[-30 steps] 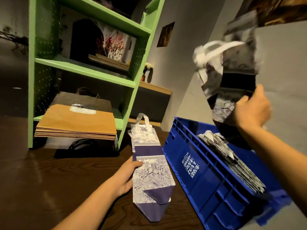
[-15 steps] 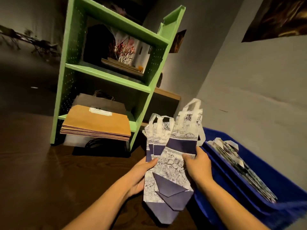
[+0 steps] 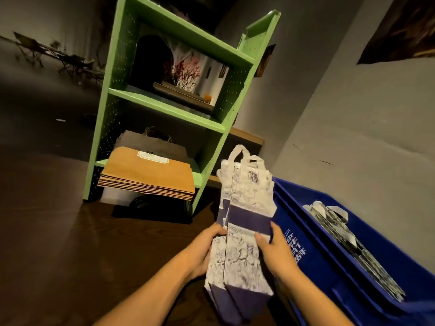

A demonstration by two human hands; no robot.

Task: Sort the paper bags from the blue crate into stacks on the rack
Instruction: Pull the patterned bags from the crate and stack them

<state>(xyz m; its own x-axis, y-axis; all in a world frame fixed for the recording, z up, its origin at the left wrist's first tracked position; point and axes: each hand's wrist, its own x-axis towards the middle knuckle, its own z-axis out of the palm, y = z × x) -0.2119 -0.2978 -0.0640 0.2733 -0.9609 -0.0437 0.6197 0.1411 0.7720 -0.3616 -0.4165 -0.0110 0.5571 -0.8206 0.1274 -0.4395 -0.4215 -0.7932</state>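
Observation:
Both hands hold a small bundle of folded white-and-purple paper bags [image 3: 242, 222] upright, handles up, just left of the blue crate [image 3: 329, 262]. My left hand [image 3: 202, 250] grips the bundle's left edge and my right hand [image 3: 275, 250] grips its right edge. More patterned bags [image 3: 348, 245] lie stacked inside the crate. The green rack [image 3: 164, 109] stands behind, with a stack of brown paper bags [image 3: 148, 175] on its lowest shelf.
A dark wooden table [image 3: 82, 250] carries the rack and the crate. A picture and flat items [image 3: 186, 76] sit on the rack's middle shelf. A grey wall [image 3: 353, 128] rises behind the crate. A black cable coil [image 3: 146, 203] lies under the brown stack.
My right hand brought a bag from above the crate onto the one under my left hand. Both hands then squared the bags together and raised them upright off the table.

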